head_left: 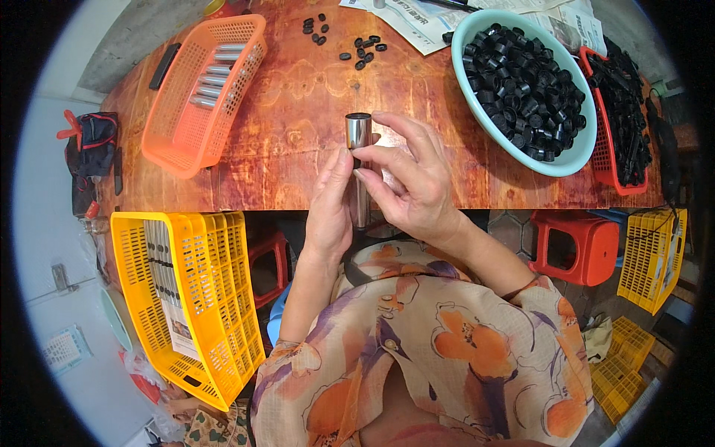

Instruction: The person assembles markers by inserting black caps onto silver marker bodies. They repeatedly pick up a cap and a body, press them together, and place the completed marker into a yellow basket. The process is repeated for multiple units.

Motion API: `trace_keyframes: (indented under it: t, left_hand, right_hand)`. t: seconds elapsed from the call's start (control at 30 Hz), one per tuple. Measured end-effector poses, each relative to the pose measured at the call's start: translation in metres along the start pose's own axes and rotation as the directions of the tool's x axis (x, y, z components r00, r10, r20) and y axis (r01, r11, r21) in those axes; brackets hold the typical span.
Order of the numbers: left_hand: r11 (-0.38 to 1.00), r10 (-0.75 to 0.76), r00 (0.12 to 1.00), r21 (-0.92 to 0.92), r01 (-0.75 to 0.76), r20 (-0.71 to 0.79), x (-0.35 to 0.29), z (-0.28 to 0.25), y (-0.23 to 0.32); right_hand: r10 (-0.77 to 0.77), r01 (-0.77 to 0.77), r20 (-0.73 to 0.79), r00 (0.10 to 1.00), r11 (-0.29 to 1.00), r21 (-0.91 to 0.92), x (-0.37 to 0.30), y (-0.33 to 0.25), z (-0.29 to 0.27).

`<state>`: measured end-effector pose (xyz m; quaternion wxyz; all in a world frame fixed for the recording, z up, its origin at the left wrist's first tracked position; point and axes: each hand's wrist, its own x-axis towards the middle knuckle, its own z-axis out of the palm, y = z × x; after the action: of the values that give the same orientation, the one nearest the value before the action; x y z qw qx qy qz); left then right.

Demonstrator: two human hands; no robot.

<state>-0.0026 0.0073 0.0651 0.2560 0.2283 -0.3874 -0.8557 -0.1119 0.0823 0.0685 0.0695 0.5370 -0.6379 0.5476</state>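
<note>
A shiny silver metal tube [358,132] stands nearly upright in front of my chest, just over the table's near edge. Its upper end looks dark inside, and a dark band shows partly between my fingers. My left hand [331,197] is closed round its left side, thumb and fingers against the metal. From the right, my right hand [417,175] pinches the same tube with thumb and index finger, while another finger reaches up by the top rim. Fingers cover much of the tube's middle; its lower part [362,207] shows between my palms.
An orange basket [160,138] with several silver tubes sits at left on the wooden table [283,149]. Small black rings [365,54] lie at the back. A light blue basin [465,89] of black caps and a red basket [609,160] of black parts stand right. Yellow crate [216,298] lower left.
</note>
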Motion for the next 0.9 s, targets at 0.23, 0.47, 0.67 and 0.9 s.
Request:
trace_keyframes:
  t: [0.23,0.47,0.67,0.9]
  left_hand:
    - [0.999,-0.002,1.0,0.038,0.002,0.007,-0.002,-0.006,0.0]
    - [1.0,0.007,0.999,0.003,-0.007,-0.035,-0.004,-0.002,0.0]
    - [1.0,-0.029,0.999,-0.001,0.029,-0.045,-0.002,-0.004,-0.004]
    - [0.999,-0.031,0.999,-0.013,0.031,-0.021,0.0,-0.005,-0.003]
  right_hand:
    - [-0.041,0.035,-0.053,0.998,0.994,-0.1,-0.013,-0.005,0.007]
    - [-0.116,0.1,-0.075,0.99,0.976,-0.193,-0.019,-0.004,0.009]
    - [-0.149,0.132,-0.074,0.986,0.971,-0.199,-0.023,-0.006,0.013]
    - [-0.238,0.245,0.059,0.969,0.929,-0.276,-0.031,-0.008,0.008]
